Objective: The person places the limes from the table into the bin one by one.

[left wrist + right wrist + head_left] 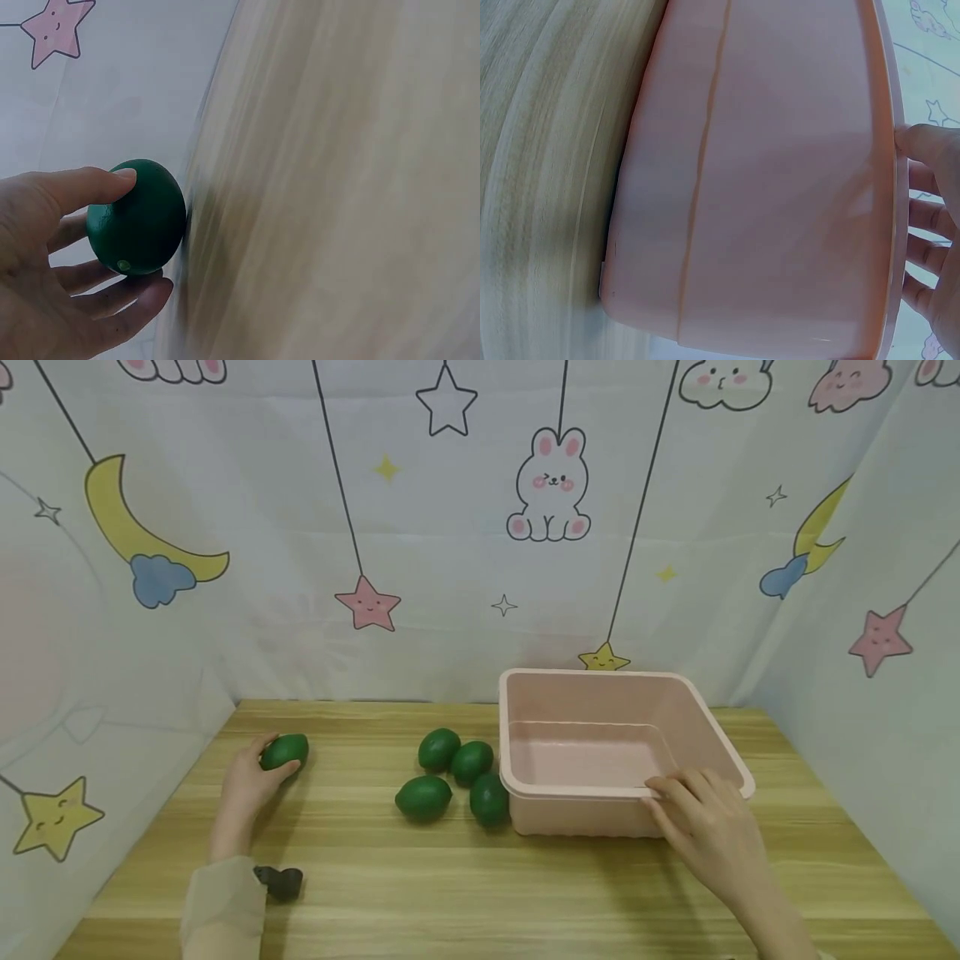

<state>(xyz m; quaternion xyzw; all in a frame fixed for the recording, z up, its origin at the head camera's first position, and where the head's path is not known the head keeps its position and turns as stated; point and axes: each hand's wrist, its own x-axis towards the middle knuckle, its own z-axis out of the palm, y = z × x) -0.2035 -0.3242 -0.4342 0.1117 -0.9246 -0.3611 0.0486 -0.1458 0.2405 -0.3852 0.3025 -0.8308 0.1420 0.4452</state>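
At the left of the table, my left hand holds a dark green lime between thumb and fingers. In the left wrist view the thumb lies across the lime and the other fingers curl beneath it, close to the tabletop. My right hand pinches the front rim of a pink plastic bin, near its right corner. Seen from the right wrist, the thumb is over the bin's rim and the fingers are on its inner side. No limes show inside the bin.
Several more limes sit in a loose cluster just left of the bin, one right against its wall. A small black object shows beside the left sleeve. Behind the wooden table hangs a printed white curtain.
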